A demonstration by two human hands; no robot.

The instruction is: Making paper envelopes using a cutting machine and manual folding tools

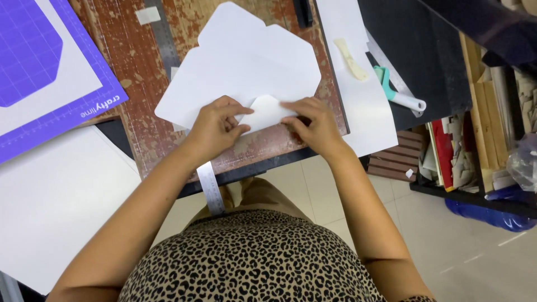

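A white paper cut to an envelope shape (246, 67) lies flat on a worn brown cutting mat (134, 61). Its near flap (267, 112) is folded up over the sheet. My left hand (215, 126) pinches the flap's left edge between thumb and fingers. My right hand (313, 123) presses its fingertips on the flap's right edge. Both hands rest at the mat's near edge.
A purple cutting mat (84, 84) with a white sheet on it lies at the left, a large white sheet (50, 196) below it. A steel ruler (210, 187) runs under the paper. A cream folding tool (351, 59) and a teal-handled tool (397, 89) lie at the right on white paper.
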